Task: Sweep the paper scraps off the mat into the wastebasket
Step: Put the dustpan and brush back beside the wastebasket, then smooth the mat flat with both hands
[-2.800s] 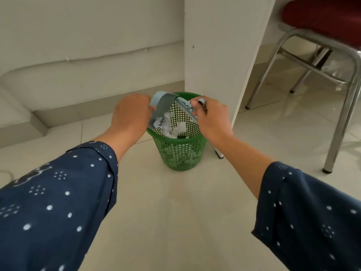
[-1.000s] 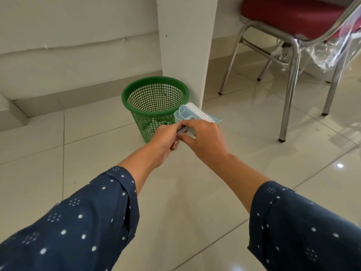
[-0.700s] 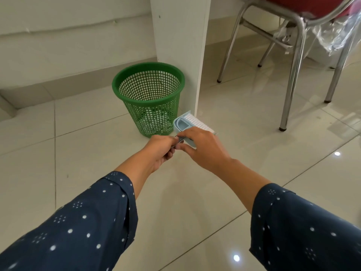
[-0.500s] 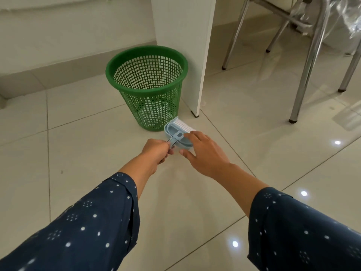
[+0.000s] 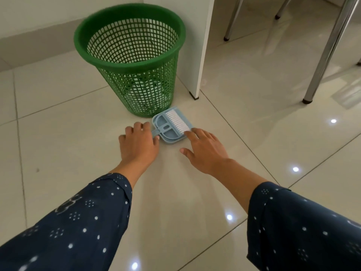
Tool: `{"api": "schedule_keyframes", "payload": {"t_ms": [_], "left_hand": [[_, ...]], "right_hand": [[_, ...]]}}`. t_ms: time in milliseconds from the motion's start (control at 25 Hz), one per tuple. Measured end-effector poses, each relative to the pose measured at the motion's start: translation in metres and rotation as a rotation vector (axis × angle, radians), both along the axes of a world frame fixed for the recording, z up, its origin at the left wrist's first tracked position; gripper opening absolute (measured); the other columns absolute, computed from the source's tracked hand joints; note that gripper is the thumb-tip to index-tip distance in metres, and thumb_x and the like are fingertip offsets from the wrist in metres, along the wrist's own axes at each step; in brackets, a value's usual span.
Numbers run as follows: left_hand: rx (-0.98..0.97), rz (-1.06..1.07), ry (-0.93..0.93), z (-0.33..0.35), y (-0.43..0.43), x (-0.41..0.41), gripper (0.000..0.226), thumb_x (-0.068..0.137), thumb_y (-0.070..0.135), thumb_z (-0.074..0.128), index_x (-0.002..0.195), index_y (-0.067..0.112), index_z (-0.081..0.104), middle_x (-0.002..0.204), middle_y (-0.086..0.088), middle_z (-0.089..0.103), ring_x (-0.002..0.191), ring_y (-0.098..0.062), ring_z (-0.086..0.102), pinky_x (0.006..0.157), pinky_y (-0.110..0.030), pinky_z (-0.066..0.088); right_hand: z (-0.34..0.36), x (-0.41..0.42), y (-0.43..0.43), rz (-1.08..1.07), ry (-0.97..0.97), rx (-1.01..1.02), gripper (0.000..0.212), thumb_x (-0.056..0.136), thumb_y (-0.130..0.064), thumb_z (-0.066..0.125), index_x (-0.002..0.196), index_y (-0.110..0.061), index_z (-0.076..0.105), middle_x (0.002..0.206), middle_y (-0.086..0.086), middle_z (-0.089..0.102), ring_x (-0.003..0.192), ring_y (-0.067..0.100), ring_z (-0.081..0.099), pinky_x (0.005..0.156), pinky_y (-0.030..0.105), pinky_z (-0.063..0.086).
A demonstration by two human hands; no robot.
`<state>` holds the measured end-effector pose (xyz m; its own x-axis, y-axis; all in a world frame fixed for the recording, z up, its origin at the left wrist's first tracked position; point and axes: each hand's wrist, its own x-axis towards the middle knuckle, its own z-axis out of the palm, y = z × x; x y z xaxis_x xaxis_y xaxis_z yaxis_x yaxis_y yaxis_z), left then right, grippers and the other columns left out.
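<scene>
A green mesh wastebasket (image 5: 91,39) stands on the tiled floor, and white paper scraps (image 5: 150,89) show through its lower mesh. Just in front of it lies a small light-blue dustpan (image 5: 166,134) flat on the floor, with a white-bristled brush (image 5: 177,121) nested in it. My left hand (image 5: 138,143) hovers palm down with fingers spread, its fingertips over the dustpan's handle (image 5: 155,132). My right hand (image 5: 205,149) is open with its fingers apart, and one fingertip touches the brush's near corner. No mat is in view.
A white panel leg (image 5: 197,55) stands right behind the wastebasket. Metal chair legs (image 5: 324,55) stand at the right. A pale wall base runs along the top left. Glossy floor tiles (image 5: 244,118) spread around.
The dustpan with the brush went down from above the wastebasket to the floor in front of it. Both hands have opened and let go of it. The view has dropped closer to the floor.
</scene>
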<state>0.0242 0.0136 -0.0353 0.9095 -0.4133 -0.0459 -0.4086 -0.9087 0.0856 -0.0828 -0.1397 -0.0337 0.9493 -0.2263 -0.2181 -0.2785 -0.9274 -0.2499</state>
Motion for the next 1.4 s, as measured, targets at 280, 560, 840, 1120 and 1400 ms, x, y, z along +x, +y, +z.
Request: {"api": "schedule_keyframes", "payload": {"t_ms": [280, 560, 840, 1120, 1400], "left_hand": [[0.208, -0.533, -0.242, 0.017, -0.018, -0.023, 0.062, 0.081, 0.025, 0.062, 0.139, 0.008, 0.047, 0.139, -0.012, 0.051, 0.128, -0.033, 0.045, 0.102, -0.047, 0.037], [0.287, -0.638, -0.185, 0.071, -0.099, -0.101, 0.076, 0.091, 0.043, 0.048, 0.152, 0.014, 0.015, 0.160, -0.007, 0.020, 0.146, -0.030, 0.016, 0.116, -0.046, 0.017], [0.252, -0.890, -0.164, 0.105, -0.218, -0.250, 0.080, 0.089, 0.063, 0.034, 0.152, 0.016, 0.015, 0.160, -0.006, 0.020, 0.147, -0.030, 0.016, 0.117, -0.045, 0.018], [0.222, -1.093, -0.093, 0.100, -0.288, -0.413, 0.079, 0.088, 0.063, 0.037, 0.151, 0.016, 0.019, 0.158, -0.007, 0.024, 0.143, -0.031, 0.023, 0.113, -0.046, 0.024], [0.265, -1.262, 0.068, 0.042, -0.318, -0.519, 0.081, 0.091, 0.062, 0.033, 0.154, 0.016, 0.011, 0.162, -0.007, 0.014, 0.146, -0.029, 0.016, 0.115, -0.044, 0.024]], "right_hand": [[0.018, -0.027, -0.015, -0.045, 0.004, -0.062, 0.064, 0.098, -0.051, 0.039, 0.151, -0.020, 0.023, 0.159, 0.007, 0.025, 0.148, 0.024, 0.019, 0.121, 0.042, 0.018], [0.065, -0.128, -0.077, -0.173, -0.014, -0.116, 0.063, 0.098, -0.052, 0.039, 0.151, -0.021, 0.023, 0.159, 0.005, 0.024, 0.148, 0.024, 0.018, 0.121, 0.042, 0.016], [0.091, -0.324, -0.168, -0.447, 0.028, -0.180, 0.063, 0.098, -0.051, 0.039, 0.152, -0.022, 0.021, 0.160, 0.005, 0.022, 0.148, 0.026, 0.019, 0.120, 0.045, 0.018], [0.067, -0.500, -0.217, -0.810, 0.103, -0.119, 0.064, 0.097, -0.051, 0.041, 0.151, -0.022, 0.023, 0.159, 0.007, 0.026, 0.144, 0.028, 0.028, 0.117, 0.045, 0.025], [0.011, -0.606, -0.219, -1.025, 0.296, -0.027, 0.060, 0.096, -0.053, 0.037, 0.150, -0.039, 0.014, 0.160, 0.004, 0.021, 0.142, 0.033, 0.025, 0.109, 0.054, 0.032]]}}
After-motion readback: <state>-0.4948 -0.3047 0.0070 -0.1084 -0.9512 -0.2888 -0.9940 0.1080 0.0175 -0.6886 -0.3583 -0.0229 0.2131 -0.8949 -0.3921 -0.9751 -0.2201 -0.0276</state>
